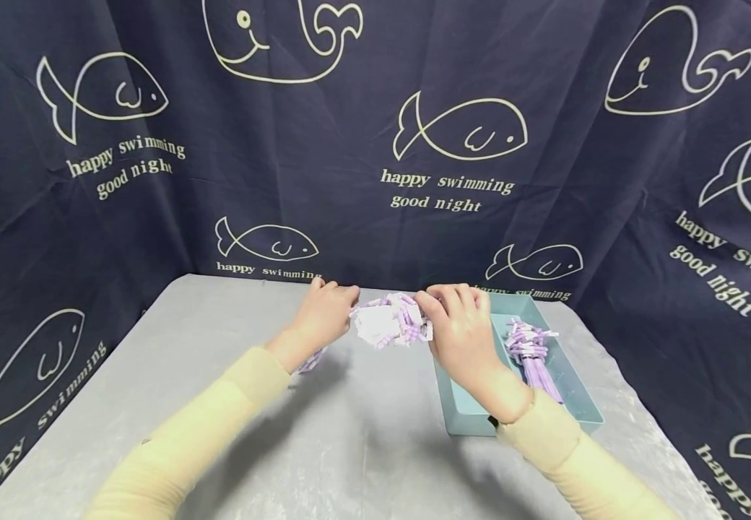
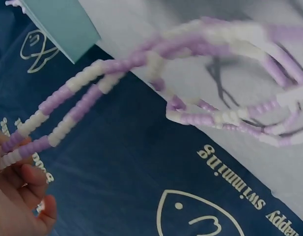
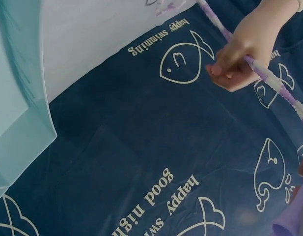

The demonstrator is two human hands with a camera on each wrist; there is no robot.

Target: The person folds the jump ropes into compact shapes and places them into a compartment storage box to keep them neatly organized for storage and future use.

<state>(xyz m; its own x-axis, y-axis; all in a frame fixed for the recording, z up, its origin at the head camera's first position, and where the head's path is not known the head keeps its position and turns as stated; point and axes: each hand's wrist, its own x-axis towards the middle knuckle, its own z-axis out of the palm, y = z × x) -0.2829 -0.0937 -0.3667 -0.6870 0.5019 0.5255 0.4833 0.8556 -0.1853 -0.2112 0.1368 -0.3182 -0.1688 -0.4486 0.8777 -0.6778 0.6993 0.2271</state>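
A purple-and-white beaded jump rope (image 1: pixel 398 321) is held bunched between my two hands above the table. My left hand (image 1: pixel 323 310) pinches its strands, with part of the rope hanging below. The right wrist view shows the left hand (image 3: pixel 247 54) with curled fingers around a beaded strand (image 3: pixel 281 86). Looped strands (image 2: pixel 72 93) run away from curled fingers in the left wrist view, blurred toward the right. My right hand (image 1: pixel 463 336) grips the other side of the bunch. At the right wrist view's lower edge, a purple handle (image 3: pixel 291 216) shows beside its fingers.
On the right of the grey table (image 1: pixel 375 462) stands a shallow teal tray (image 1: pixel 473 426). A second beaded jump rope (image 1: pixel 534 357), bundled with a dark tie, lies in the tray with its purple handles toward me. Dark blue printed cloth (image 1: pixel 349 144) hangs behind the table.
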